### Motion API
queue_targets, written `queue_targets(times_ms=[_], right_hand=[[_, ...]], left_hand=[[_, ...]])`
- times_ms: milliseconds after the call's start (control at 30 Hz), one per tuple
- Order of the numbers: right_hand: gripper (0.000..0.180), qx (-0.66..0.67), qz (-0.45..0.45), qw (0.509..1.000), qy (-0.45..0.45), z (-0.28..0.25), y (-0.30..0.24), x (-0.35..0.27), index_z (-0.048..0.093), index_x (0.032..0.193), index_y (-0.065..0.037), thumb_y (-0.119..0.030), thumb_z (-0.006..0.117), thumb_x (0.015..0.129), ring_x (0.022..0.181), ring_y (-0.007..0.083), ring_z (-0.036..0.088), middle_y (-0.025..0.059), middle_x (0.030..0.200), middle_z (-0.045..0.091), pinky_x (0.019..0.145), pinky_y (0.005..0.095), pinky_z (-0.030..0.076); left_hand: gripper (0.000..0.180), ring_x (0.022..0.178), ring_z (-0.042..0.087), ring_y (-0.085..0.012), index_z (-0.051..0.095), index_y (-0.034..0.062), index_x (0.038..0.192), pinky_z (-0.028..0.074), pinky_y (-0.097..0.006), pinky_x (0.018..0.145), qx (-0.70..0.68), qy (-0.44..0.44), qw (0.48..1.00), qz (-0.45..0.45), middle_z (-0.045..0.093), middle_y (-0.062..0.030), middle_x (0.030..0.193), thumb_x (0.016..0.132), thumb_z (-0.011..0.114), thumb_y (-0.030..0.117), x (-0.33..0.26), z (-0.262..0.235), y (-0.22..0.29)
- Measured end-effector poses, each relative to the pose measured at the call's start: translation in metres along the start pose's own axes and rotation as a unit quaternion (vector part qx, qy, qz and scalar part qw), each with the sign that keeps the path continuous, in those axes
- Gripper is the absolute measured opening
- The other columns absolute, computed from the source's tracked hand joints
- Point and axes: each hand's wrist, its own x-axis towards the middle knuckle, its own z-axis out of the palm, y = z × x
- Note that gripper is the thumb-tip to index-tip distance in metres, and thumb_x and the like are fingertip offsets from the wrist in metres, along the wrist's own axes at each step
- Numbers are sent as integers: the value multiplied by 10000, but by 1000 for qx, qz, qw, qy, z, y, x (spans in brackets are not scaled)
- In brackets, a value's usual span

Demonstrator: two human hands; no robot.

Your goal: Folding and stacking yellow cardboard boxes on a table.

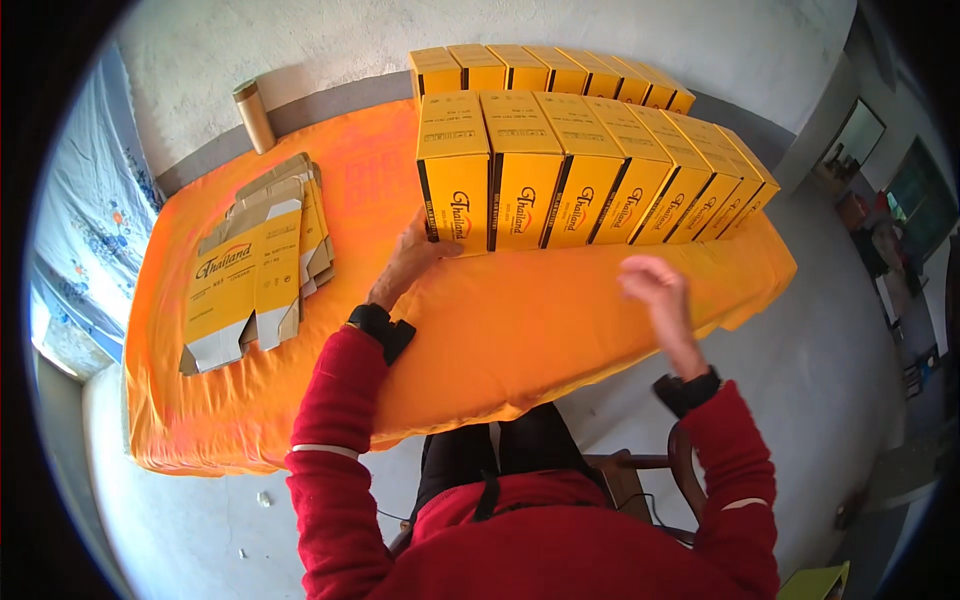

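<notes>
My left hand (412, 262) is at the lower left corner of the nearest row's leftmost yellow carton (458, 205). The thumb lies along its front base and the fingers rest against its left side, partly hidden. That carton stands upright, pressed close to several matching cartons (590, 200) in a row running rightward. In front of the row, above the cloth, my right hand (660, 290) hovers apart from the boxes. Its fingers are loosely bent, slightly blurred, with nothing visible in them.
An orange cloth (500, 340) covers the table. Flattened yellow cartons (240, 270) lie stacked at the left. A second row of yellow cartons (525, 70) stands behind, by the wall. A tan cylinder (254, 118) stands at the back left. A chair (685, 470) is beside my legs.
</notes>
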Motion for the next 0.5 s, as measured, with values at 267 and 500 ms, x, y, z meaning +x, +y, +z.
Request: queue_targets(times_ms=[267, 500], right_hand=[[440, -8, -78, 930, 358, -219, 9, 86, 514, 1314, -57, -286, 580, 944, 1116, 264, 562, 126, 1240, 565, 886, 389, 500], [702, 49, 8, 943, 329, -319, 48, 168, 398, 1406, -30, -566, 469, 959, 1298, 284, 436, 141, 1358, 497, 1023, 460, 402]], left_hand=[[514, 1129, 560, -197, 446, 85, 1394, 434, -344, 953, -315, -61, 946, -45, 600, -64, 1250, 924, 552, 264, 12, -27, -2], [506, 1234, 518, -228, 420, 71, 1418, 432, -405, 1017, -424, 28, 905, 8, 538, -82, 1361, 989, 493, 328, 41, -56, -32]])
